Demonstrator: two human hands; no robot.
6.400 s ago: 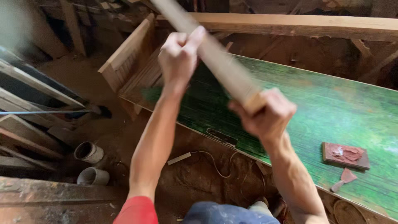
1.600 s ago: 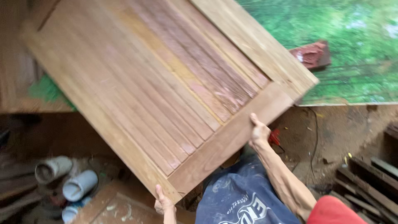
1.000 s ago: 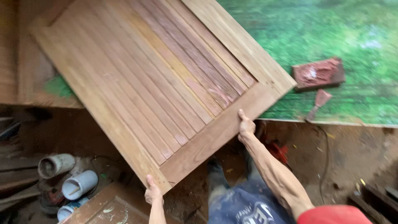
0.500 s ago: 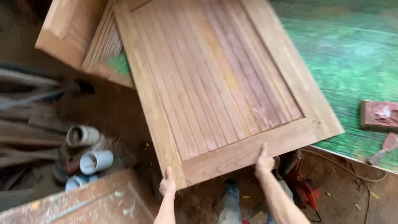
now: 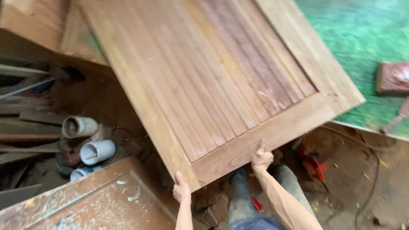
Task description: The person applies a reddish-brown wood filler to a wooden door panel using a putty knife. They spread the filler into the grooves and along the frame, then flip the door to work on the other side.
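Note:
A large wooden panel (image 5: pixel 213 81) with a plain frame and grooved slats fills the middle of the view, tilted over the green work surface (image 5: pixel 366 38). My left hand (image 5: pixel 181 191) grips the panel's near left corner, thumb up on its face. My right hand (image 5: pixel 261 156) holds the near bottom rail from below, thumb on top. The panel's far end runs out of view at the top.
A red-smeared block (image 5: pixel 393 77) and a scraper (image 5: pixel 397 116) lie on the green surface at right. Grey pipe pieces (image 5: pixel 87 139) and timber lie on the dirt floor at left. A paint-spattered wooden board (image 5: pixel 85 202) is near left. A red power tool (image 5: pixel 312 162) sits below the table edge.
The panel, earlier a long piece held edge-on, now lies face-up in both hands. Over the last second it has swung and shifted over the green surface, hands keeping the same grip.

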